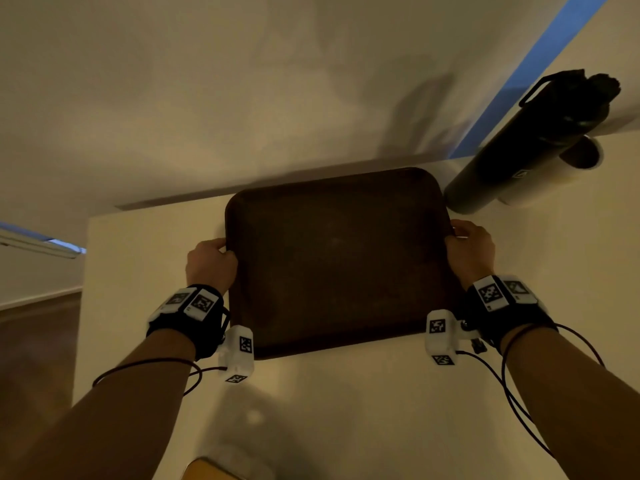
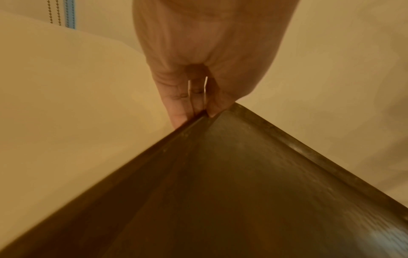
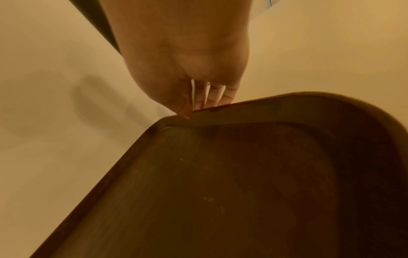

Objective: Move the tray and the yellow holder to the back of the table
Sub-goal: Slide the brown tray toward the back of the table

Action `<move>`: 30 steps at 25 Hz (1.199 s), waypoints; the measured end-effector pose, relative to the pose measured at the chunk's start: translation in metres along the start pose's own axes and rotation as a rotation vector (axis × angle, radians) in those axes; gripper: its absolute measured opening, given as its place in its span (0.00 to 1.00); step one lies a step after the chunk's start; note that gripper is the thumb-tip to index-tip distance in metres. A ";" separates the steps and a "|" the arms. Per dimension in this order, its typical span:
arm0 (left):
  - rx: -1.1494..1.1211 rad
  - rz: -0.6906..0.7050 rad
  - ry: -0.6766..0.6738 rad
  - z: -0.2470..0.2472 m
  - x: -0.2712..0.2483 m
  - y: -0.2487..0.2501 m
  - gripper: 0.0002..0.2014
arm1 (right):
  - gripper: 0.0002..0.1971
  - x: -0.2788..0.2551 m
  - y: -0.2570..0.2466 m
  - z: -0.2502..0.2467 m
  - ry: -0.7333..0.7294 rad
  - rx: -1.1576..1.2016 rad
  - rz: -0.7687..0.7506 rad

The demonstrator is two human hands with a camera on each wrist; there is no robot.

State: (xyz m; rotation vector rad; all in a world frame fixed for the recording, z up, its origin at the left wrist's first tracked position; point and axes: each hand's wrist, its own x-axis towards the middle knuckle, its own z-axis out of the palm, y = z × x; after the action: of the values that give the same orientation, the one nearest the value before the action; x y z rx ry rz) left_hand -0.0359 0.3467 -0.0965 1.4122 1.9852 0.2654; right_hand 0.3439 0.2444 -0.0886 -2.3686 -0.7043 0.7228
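Dark brown rectangular plastic tray [image 1: 337, 261] with rounded corners and a raised rim lies flat on the pale cream table [image 1: 346, 410], its far edge close to the table's back edge by the wall. Left hand [image 1: 211, 263] grips the tray's left rim, fingers [image 2: 178, 111] curled under the edge, thumb on top. Right hand [image 1: 471, 251] grips the right rim the same way, fingers [image 3: 212, 99] curled around it. A yellow object [image 1: 211, 471], only partly in view, sits at the table's near edge. A tall black cylindrical bottle [image 1: 526, 143] stands just beside the tray's far right corner.
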 end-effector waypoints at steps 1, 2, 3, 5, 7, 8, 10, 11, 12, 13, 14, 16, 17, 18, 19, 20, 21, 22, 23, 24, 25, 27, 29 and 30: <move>-0.004 -0.003 0.000 0.000 0.001 0.001 0.24 | 0.22 0.002 -0.002 0.000 -0.006 -0.002 -0.001; -0.006 -0.009 0.000 -0.001 0.002 0.001 0.24 | 0.22 0.004 -0.003 0.001 -0.012 -0.001 -0.004; -0.006 -0.010 0.003 -0.001 0.003 0.002 0.24 | 0.22 0.005 -0.005 0.001 -0.018 0.003 -0.006; -0.008 -0.013 0.006 -0.002 0.005 0.004 0.24 | 0.21 0.006 -0.009 0.002 -0.028 0.008 -0.018; -0.016 -0.021 0.004 -0.003 0.006 0.006 0.24 | 0.20 0.006 -0.012 0.001 -0.031 0.005 -0.029; -0.020 -0.026 0.002 -0.003 0.006 0.006 0.24 | 0.20 0.007 -0.013 0.001 -0.029 0.001 -0.035; -0.029 -0.035 -0.001 -0.003 0.007 0.007 0.24 | 0.19 0.007 -0.017 0.000 -0.024 -0.003 -0.043; -0.032 -0.037 -0.002 -0.004 0.008 0.007 0.25 | 0.20 0.008 -0.018 -0.001 -0.024 -0.005 -0.044; -0.032 -0.037 -0.004 -0.004 0.008 0.007 0.25 | 0.20 0.009 -0.018 -0.001 -0.025 -0.006 -0.047; -0.029 -0.036 -0.005 -0.003 0.009 0.007 0.25 | 0.21 0.010 -0.018 -0.002 -0.030 -0.012 -0.049; -0.027 -0.035 -0.005 -0.003 0.009 0.007 0.25 | 0.21 0.011 -0.018 -0.002 -0.037 -0.021 -0.054; -0.021 -0.031 -0.002 -0.002 0.009 0.008 0.24 | 0.22 0.014 -0.017 -0.001 -0.044 -0.032 -0.051; -0.017 -0.031 0.000 -0.002 0.009 0.008 0.24 | 0.22 0.014 -0.017 -0.001 -0.043 -0.029 -0.046; -0.016 -0.036 -0.001 -0.002 0.010 0.008 0.24 | 0.22 0.014 -0.017 -0.001 -0.039 -0.026 -0.046; -0.016 -0.040 -0.002 -0.002 0.010 0.008 0.24 | 0.21 0.013 -0.017 -0.001 -0.036 -0.025 -0.046; -0.016 -0.043 -0.004 -0.002 0.010 0.008 0.24 | 0.21 0.013 -0.017 0.000 -0.036 -0.019 -0.051; -0.014 -0.041 -0.003 -0.002 0.010 0.007 0.24 | 0.21 0.012 -0.017 0.000 -0.038 -0.014 -0.051; -0.011 -0.039 -0.002 -0.001 0.010 0.007 0.24 | 0.22 0.012 -0.017 0.000 -0.042 -0.005 -0.047; -0.008 -0.037 0.002 -0.001 0.011 0.007 0.24 | 0.22 0.012 -0.017 0.000 -0.051 -0.001 -0.037; -0.010 -0.038 0.002 0.000 0.010 0.007 0.24 | 0.23 0.014 -0.016 -0.001 -0.065 0.003 -0.027; -0.008 -0.040 0.001 0.000 0.010 0.008 0.24 | 0.23 0.015 -0.016 -0.001 -0.081 0.003 -0.017; -0.008 -0.047 -0.002 -0.001 0.008 0.007 0.24 | 0.25 0.015 -0.013 -0.004 -0.092 0.009 0.007; -0.036 -0.063 -0.006 -0.005 0.006 0.003 0.25 | 0.26 0.011 -0.010 -0.009 -0.072 0.029 0.014; -0.057 -0.078 -0.014 -0.008 0.006 -0.001 0.26 | 0.26 0.006 -0.008 -0.012 -0.057 0.037 0.006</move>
State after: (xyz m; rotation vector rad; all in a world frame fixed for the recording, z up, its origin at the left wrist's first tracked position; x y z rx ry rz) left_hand -0.0424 0.3533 -0.0934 1.2944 2.0014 0.2740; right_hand 0.3531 0.2498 -0.0771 -2.3253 -0.7018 0.8014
